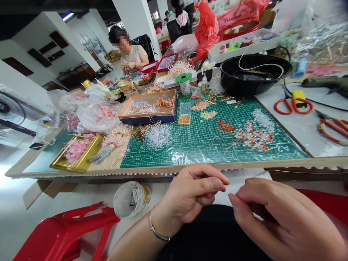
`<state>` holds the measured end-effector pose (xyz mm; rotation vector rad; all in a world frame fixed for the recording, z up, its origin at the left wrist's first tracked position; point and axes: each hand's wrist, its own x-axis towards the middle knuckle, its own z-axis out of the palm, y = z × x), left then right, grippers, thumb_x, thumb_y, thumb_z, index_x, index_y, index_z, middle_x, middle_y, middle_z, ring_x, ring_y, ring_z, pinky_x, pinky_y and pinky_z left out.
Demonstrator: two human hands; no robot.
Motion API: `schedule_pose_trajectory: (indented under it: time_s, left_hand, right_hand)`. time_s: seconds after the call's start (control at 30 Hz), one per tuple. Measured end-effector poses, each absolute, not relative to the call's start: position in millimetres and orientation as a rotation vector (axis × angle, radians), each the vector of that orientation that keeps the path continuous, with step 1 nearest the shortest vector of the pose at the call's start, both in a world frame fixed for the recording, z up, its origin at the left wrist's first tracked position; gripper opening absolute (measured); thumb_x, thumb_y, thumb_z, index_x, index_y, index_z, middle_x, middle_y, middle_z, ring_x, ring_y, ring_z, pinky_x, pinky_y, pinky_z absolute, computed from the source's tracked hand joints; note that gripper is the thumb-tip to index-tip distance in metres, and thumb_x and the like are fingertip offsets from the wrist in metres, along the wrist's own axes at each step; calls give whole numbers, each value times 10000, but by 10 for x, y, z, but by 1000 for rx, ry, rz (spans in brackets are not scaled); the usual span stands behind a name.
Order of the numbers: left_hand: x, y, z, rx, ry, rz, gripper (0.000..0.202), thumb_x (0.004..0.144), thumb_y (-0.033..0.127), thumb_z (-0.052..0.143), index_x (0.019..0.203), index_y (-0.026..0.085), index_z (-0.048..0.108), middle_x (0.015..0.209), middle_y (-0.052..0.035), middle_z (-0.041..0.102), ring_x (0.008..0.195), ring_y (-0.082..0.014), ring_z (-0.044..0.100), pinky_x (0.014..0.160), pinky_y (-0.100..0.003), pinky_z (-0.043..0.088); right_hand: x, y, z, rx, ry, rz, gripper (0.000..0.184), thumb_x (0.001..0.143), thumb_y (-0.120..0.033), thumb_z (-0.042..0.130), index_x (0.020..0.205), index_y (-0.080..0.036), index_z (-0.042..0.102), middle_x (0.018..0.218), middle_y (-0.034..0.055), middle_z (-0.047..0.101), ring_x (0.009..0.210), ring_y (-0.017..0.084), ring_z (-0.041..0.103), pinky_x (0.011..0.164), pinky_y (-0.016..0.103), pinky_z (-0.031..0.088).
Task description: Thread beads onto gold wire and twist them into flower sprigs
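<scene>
My left hand [194, 192] is raised in front of the table edge, thumb and forefinger pinched on something thin and tiny that I cannot make out. Close to its right, my right hand [280, 214] also pinches thumb against forefinger, and what lies between them is too small to see. A narrow gap separates the two hands. Beyond them on the green cutting mat [190, 148] lies a bunch of clear and orange beaded sprigs [252, 136] with thin wire stems. Orange pieces [226, 126] and clear beads [263, 120] are heaped beside it.
A shallow box [148, 117] of beaded pieces, a gold tray [89, 156] of pink flowers and a black basin [252, 87] stand on the table. Red-handled scissors [293, 107] and pliers [333, 128] lie right. A red stool [59, 232] stands lower left. Another person [136, 54] sits farther back.
</scene>
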<state>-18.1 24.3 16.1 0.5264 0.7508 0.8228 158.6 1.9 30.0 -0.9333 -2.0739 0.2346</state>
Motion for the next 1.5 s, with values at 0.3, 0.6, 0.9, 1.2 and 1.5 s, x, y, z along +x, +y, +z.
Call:
schedule_pose_trajectory:
  time_s: [0.3, 0.6, 0.9, 1.2, 1.5]
  left_hand:
    - [-261, 182, 103, 598, 659, 857, 217, 646, 292, 926, 716, 171, 760, 710, 0, 616, 477, -9, 344, 433, -190, 142]
    - [-422, 34, 152, 1644, 809, 1213, 121, 928, 215, 687, 972, 251, 793, 873, -34, 720, 833, -148, 640, 756, -279, 499]
    - [-360, -60, 169, 1691, 914, 1294, 78, 896, 240, 727, 825, 210, 719, 801, -21, 649, 763, -139, 566, 657, -257, 445]
    - [-213, -24, 182, 720, 712, 1148, 296, 740, 260, 867, 982, 194, 710, 878, -9, 599, 620, -54, 427, 451, -150, 280]
    - [-124, 133, 131, 969, 761, 1111, 203, 777, 325, 842, 720, 174, 719, 924, -35, 628, 625, -67, 476, 480, -186, 352]
  right_hand:
    - [1452, -7, 214, -974, -1982, 443, 151, 1004, -181, 494, 879, -264, 503, 558, -70, 579, 434, 90, 513, 434, 176, 436]
    - [1403, -121, 161, -1121, -1654, 859, 301, 966, -438, 635, 729, -252, 619, 552, -60, 526, 466, 87, 496, 422, 153, 433]
    - [1509, -193, 171, -1227, -1519, 1274, 329, 903, -558, 664, 835, -238, 696, 733, 15, 639, 645, 155, 580, 552, 248, 493]
    - [1580, -201, 154, -1101, -1401, 959, 217, 975, -364, 612, 802, -234, 624, 614, -54, 468, 524, 110, 437, 463, 186, 417]
    - [1611, -47, 170, -1181, -1666, 977, 202, 962, -309, 604, 784, -224, 650, 645, -27, 599, 569, 124, 546, 524, 220, 485]
